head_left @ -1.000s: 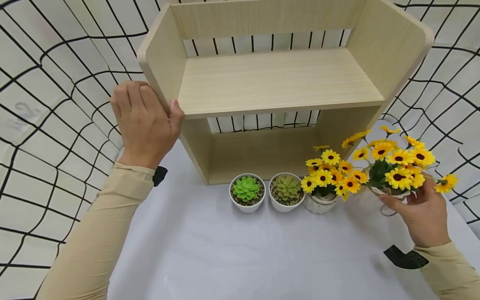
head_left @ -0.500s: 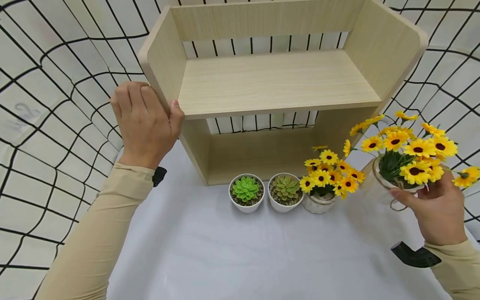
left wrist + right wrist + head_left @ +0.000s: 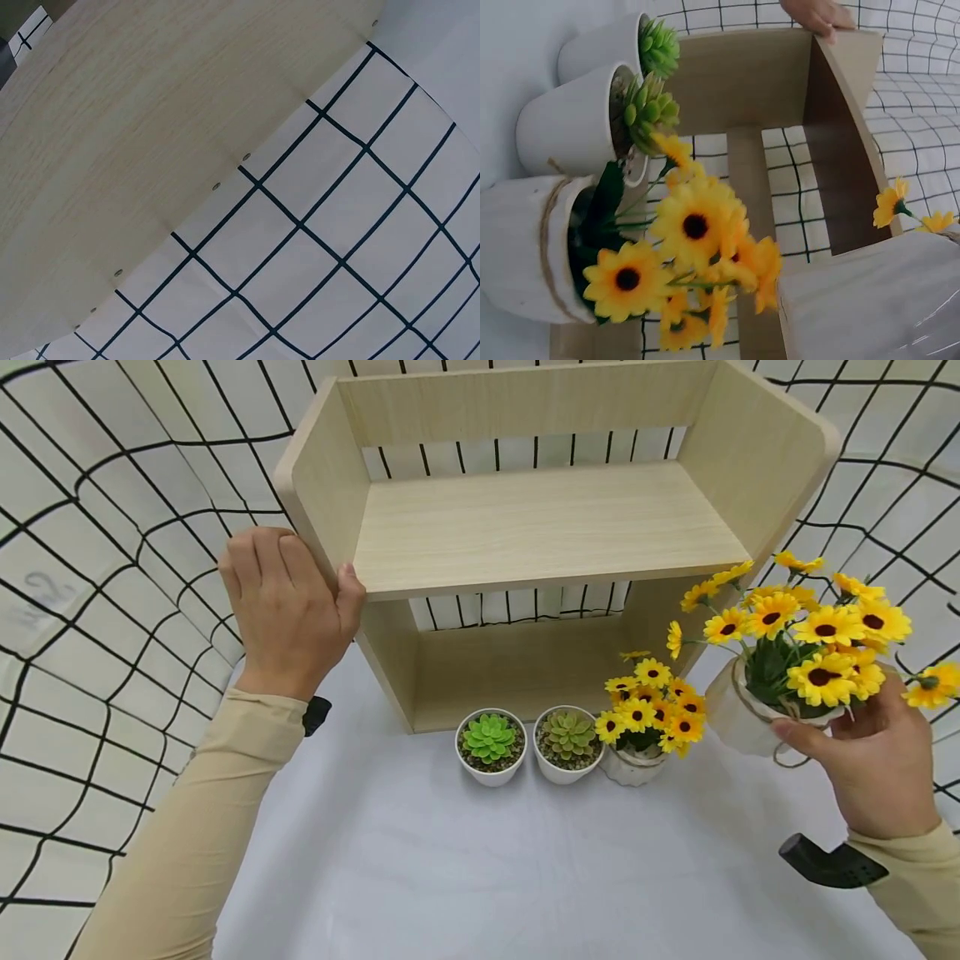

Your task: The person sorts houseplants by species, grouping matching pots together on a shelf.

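Observation:
My left hand grips the left side panel of a pale two-tier wooden shelf, thumb over the front edge. In the left wrist view that side panel fills the upper left. At the right, my right hand holds a white pot of yellow artificial sunflowers with twine round its rim. It is tilted and raised, its base toward the shelf. A smaller pot of sunflowers stands on the cloth to its left. Next to that are an olive-green succulent and a bright green succulent, each in a white pot.
A white cloth covers the table in front of the shelf. Black wire grid hems in the left, back and right sides. The shelf's lower compartment lies right behind the small pots.
My right hand has lifted the larger sunflower pot, moving first right and up, then slightly back toward the shelf with more tilt. The left hand keeps its hold on the shelf.

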Motion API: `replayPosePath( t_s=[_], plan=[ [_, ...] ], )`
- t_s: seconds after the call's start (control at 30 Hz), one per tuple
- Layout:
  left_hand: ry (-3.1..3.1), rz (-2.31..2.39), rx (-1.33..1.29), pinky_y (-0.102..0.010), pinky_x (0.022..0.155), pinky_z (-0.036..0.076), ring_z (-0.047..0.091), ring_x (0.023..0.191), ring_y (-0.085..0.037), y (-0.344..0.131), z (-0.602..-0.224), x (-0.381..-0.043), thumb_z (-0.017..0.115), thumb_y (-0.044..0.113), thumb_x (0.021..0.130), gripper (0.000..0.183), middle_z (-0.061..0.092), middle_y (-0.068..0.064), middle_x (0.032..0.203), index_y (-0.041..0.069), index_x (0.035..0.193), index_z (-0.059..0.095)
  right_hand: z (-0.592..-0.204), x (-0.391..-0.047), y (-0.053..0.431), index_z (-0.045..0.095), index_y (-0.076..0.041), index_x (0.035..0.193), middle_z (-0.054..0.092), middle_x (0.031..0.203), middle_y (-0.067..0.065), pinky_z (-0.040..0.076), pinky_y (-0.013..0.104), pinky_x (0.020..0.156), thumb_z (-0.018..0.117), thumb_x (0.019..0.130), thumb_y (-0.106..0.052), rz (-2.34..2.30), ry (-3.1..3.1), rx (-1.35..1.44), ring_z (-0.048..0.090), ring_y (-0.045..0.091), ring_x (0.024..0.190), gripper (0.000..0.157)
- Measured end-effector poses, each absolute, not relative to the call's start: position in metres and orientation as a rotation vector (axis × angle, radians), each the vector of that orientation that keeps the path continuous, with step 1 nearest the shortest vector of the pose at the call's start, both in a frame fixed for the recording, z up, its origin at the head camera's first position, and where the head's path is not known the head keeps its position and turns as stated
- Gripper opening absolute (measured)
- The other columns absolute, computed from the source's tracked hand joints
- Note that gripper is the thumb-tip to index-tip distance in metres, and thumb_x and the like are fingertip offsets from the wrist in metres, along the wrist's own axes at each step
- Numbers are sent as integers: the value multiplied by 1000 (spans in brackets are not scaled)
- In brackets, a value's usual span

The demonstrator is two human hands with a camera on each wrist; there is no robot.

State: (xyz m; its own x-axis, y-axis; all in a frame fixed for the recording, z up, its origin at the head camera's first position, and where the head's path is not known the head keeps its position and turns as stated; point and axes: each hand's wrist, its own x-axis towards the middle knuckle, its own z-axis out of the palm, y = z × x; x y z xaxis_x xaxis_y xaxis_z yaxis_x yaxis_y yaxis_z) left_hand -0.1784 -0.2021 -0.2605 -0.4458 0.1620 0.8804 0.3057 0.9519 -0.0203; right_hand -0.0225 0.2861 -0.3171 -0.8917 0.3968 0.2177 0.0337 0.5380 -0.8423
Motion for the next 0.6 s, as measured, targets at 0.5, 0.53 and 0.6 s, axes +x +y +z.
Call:
replayPosePath(
  t_s=[0.5,0.53,0.6],
  plan=[
    [-2054,-172,-340,-57,94,29,40,106,-46,-204,-258,-176,35,33,99,46,50,-32,104,-11,100,48,-289,-34,271,41,-13,157,53,154,-1,50,5,90,65,70,33,1803,-1997,101,53,11,132,101],
    [-2059,-170,-342,-57,94,29,40,106,-46,-203,-258,-176,34,33,99,45,50,-32,105,-11,100,48,-286,-35,270,41,-14,157,53,154,-1,50,5,89,66,70,32,1769,-2021,100,53,11,131,101],
    [-2067,-163,-345,-57,94,29,40,106,-45,-203,-257,-176,34,32,100,45,50,-31,105,-11,100,47,-280,-37,268,41,-14,157,52,155,0,51,5,88,64,70,33,1786,-2009,127,52,13,133,102]
  ],
)
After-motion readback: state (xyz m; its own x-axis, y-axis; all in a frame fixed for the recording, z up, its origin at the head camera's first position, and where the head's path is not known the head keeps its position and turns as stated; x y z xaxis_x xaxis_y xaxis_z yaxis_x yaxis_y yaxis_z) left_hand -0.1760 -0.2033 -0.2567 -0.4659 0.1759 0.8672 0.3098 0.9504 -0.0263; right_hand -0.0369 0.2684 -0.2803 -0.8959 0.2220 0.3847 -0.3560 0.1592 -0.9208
